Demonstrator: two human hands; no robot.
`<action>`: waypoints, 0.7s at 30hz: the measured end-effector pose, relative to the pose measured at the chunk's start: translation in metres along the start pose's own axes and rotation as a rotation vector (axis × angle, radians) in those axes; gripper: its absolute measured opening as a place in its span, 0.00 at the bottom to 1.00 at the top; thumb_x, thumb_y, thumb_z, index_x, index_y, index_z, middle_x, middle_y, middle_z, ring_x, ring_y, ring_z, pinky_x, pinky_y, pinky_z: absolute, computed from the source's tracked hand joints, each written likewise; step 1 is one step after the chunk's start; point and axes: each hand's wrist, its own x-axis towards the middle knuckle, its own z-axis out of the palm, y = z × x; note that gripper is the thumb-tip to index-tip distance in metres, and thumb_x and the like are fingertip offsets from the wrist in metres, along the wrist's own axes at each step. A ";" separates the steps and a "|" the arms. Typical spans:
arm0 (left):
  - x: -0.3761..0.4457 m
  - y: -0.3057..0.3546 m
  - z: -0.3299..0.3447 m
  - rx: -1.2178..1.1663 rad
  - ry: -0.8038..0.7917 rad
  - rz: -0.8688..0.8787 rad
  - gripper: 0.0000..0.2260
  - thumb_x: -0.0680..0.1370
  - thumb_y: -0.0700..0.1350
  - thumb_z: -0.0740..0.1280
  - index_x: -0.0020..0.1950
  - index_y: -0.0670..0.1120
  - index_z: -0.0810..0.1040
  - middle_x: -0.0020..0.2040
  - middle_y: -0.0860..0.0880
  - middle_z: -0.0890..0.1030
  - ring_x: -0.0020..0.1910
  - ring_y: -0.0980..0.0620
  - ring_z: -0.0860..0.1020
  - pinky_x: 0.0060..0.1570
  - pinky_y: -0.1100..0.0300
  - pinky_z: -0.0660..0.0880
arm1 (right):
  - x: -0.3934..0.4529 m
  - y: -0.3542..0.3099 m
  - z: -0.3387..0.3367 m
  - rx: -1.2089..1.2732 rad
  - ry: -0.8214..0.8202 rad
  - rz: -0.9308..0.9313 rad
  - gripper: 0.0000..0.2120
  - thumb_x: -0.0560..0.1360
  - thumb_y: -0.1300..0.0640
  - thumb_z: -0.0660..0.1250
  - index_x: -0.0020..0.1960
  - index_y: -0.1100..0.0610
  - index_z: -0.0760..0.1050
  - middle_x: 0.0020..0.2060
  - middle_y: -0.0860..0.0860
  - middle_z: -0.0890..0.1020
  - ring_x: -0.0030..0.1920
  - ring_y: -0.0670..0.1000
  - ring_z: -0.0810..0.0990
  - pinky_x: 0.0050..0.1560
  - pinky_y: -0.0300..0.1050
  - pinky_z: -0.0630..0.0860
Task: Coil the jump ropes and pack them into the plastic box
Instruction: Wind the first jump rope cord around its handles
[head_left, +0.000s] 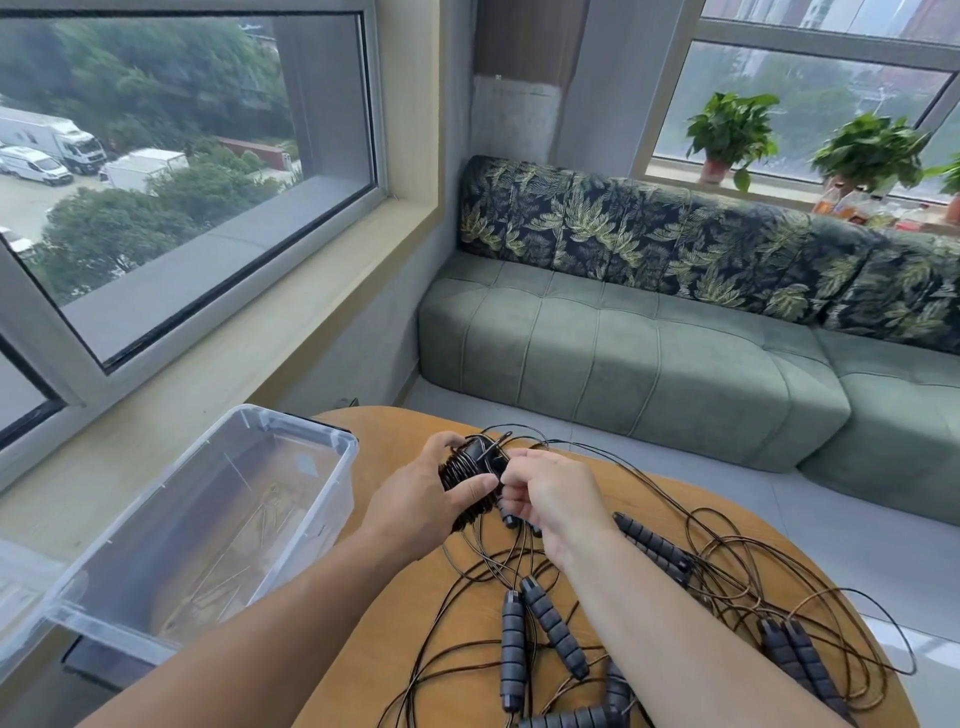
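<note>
My left hand (423, 499) grips a pair of black ribbed jump rope handles (467, 470) with thin cord wound tightly round them. Just to the right, my right hand (550, 493) pinches the cord against that bundle. Below and to the right, several more jump ropes (540, 629) lie tangled on the round wooden table (769, 525), their grey ribbed handles scattered among loose loops of cord. The clear plastic box (208, 525) stands open to the left of the table; I can make out no rope inside it.
A green sofa (649, 374) with leaf-print cushions runs along the far wall. Potted plants (732, 130) stand on the right windowsill. A wide window and wooden sill (249, 353) lie to the left, behind the box.
</note>
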 end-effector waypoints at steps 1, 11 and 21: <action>0.000 0.000 -0.001 -0.036 -0.010 -0.011 0.22 0.75 0.63 0.68 0.65 0.60 0.65 0.45 0.52 0.81 0.38 0.51 0.82 0.42 0.49 0.82 | -0.001 0.002 -0.002 -0.024 -0.014 -0.009 0.09 0.70 0.70 0.66 0.46 0.59 0.80 0.33 0.56 0.79 0.34 0.52 0.76 0.37 0.43 0.78; 0.005 0.013 -0.027 -0.360 -0.060 -0.172 0.14 0.77 0.57 0.68 0.56 0.55 0.69 0.40 0.42 0.85 0.33 0.41 0.84 0.36 0.43 0.83 | 0.001 0.024 -0.031 -0.122 -0.078 0.091 0.06 0.72 0.70 0.64 0.47 0.64 0.77 0.34 0.56 0.78 0.33 0.51 0.76 0.31 0.41 0.76; -0.003 0.020 -0.023 -0.504 -0.178 -0.202 0.14 0.79 0.57 0.65 0.61 0.52 0.69 0.44 0.40 0.85 0.39 0.39 0.85 0.40 0.47 0.83 | 0.014 0.007 -0.035 -0.139 -0.034 -0.070 0.10 0.80 0.67 0.61 0.55 0.56 0.77 0.41 0.56 0.83 0.36 0.50 0.79 0.34 0.41 0.76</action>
